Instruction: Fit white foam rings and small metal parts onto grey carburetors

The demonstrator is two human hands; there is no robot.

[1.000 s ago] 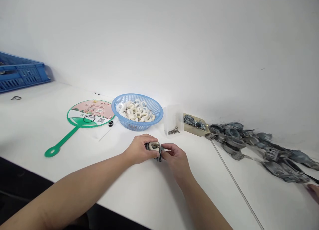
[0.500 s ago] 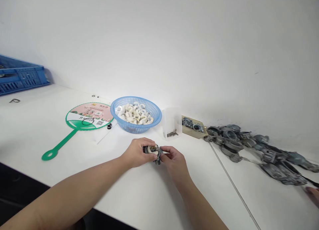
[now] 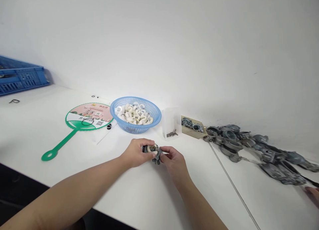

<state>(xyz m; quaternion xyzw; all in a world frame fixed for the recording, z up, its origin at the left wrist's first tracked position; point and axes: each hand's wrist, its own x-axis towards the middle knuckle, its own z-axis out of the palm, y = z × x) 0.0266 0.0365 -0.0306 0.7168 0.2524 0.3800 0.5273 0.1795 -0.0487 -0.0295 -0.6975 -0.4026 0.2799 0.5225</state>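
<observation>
Between my two hands is a small grey metal housing with a cream-white ring seated in it. My left hand grips the housing from the left, fingers over its far side and thumb on the near side. On the right, my right hand pinches the housing's edge with thumb and fingers; whether a small separate part sits in that pinch is hidden. Beyond my hands stands a blue plastic basket heaped with white rings. A clear plastic box holds a few small metal pins.
A tan tray of metal parts adjoins a pile of grey metal castings on the right. Another person's hand shows at the right edge. Left lie a green-handled fan, a black ring part and a blue crate.
Both hands keep their hold on the housing, which has turned or tilted very slightly. Everything else on the table stays in place.
</observation>
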